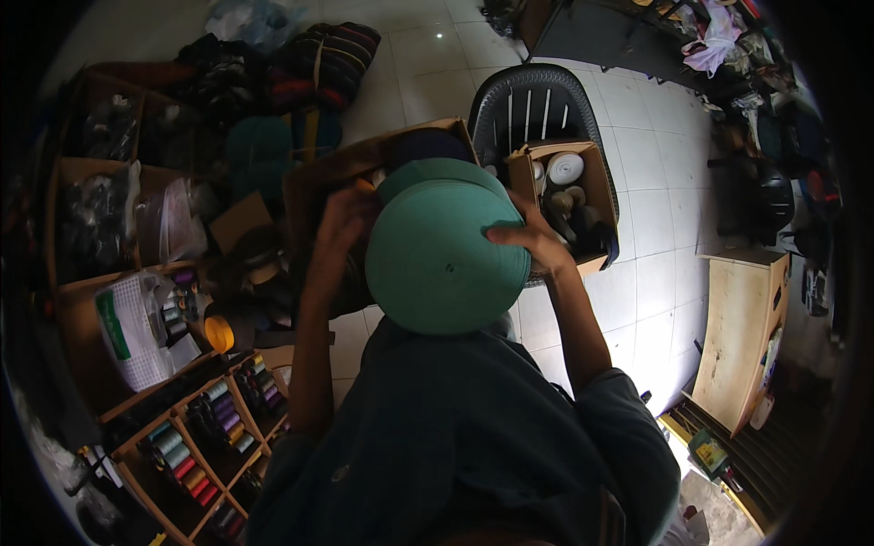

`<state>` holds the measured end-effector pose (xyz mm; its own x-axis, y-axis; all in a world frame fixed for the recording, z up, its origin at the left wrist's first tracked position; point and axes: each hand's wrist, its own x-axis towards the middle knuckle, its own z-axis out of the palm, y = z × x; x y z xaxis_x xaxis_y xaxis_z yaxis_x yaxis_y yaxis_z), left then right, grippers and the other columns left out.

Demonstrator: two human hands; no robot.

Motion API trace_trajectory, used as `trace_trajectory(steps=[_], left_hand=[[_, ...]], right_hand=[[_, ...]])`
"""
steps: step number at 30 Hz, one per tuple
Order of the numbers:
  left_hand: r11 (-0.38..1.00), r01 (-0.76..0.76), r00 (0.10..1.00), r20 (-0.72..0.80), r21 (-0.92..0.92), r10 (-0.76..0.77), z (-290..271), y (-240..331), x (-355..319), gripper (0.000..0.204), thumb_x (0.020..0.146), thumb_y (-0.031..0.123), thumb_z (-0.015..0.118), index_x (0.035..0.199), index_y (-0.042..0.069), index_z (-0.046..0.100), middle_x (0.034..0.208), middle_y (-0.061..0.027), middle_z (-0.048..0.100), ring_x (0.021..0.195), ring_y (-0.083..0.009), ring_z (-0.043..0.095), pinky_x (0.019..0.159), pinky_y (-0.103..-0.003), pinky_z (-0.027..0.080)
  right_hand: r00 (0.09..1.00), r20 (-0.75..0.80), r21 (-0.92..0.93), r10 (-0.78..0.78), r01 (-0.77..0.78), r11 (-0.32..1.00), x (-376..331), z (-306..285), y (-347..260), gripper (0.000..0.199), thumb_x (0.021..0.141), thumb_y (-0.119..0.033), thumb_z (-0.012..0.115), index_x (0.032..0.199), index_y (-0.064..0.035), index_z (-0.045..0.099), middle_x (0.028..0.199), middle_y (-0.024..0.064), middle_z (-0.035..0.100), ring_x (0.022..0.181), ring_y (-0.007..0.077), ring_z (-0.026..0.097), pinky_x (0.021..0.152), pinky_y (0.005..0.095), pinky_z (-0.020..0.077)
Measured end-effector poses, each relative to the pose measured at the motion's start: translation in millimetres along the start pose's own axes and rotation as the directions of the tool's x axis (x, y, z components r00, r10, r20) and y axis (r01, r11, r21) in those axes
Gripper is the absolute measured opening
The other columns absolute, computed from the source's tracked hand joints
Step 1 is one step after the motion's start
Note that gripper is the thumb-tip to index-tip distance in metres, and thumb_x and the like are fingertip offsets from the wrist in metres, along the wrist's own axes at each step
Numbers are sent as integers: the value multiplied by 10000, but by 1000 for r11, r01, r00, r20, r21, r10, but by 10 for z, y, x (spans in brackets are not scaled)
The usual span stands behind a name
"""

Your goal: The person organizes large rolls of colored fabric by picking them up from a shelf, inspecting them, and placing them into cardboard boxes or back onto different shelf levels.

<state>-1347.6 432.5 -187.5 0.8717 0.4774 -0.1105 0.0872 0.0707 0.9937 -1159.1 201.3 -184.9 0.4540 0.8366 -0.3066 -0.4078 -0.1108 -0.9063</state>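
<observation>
A large flat green roll of wound fabric tape [437, 273] is in front of my body, its round face turned up to me. Another green roll [442, 170] shows just behind its far edge. My right hand [537, 244] grips the front roll at its right rim, thumb lying across the face and fingers out of sight beneath. To the left, my left hand [346, 223] is apart from the front roll, over the cardboard box [305, 187]. Shadow and blur hide its fingertips, and I cannot tell whether it holds anything. A dark roll [428, 146] lies in that box.
A black plastic chair [533, 86] beyond the rolls bears a smaller cardboard box [523, 182] with a white tape roll [565, 168]. Wooden shelving with thread spools [223, 414] runs along the left. A wooden cabinet [737, 332] stands at right on the tiled floor [642, 205].
</observation>
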Motion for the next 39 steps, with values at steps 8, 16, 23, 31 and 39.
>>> trace_trajectory(steps=[8,16,23,31,39], left_hand=[[862,-140,814,552,488,-181,635,664,844,369,881,283,598,1145,26,608,1183,-131,581,1082,-214,561,925,-340,431],[608,-283,855,483,742,-190,682,398,556,478,848,430,633,1069,7,643,925,-135,604,850,-265,608,795,-363,473],[799,131,895,277,587,-350,710,24,239,605,821,501,658,1152,-1,591,1021,-169,611,981,-264,613,843,-360,469],[979,179,983,-30,-97,-183,965,-471,-36,552,795,313,752,1197,16,517,1076,-116,611,990,-216,602,868,-343,488],[989,60,964,-251,-134,-92,904,-273,137,709,786,253,769,1358,28,417,1152,-132,581,1027,-203,586,890,-317,488]], right_hand=[[983,179,-360,45,23,933,124,-150,-365,692,619,-178,771,1233,34,533,1091,161,624,1010,245,599,921,316,434],[961,270,-371,-53,155,915,70,-331,-213,688,606,-154,769,1242,-56,525,1110,123,596,1059,225,563,938,316,413],[995,101,-139,-3,17,990,-119,-505,-101,687,615,-84,741,1258,-36,506,1194,123,554,1126,237,519,976,325,387],[982,-169,229,-81,120,966,-96,-570,209,619,709,-123,730,1268,-45,477,1174,122,519,1107,248,513,949,327,416],[985,-131,711,-114,173,682,235,-652,601,841,806,-566,647,1454,-144,317,1437,135,374,1300,283,391,1086,391,298]])
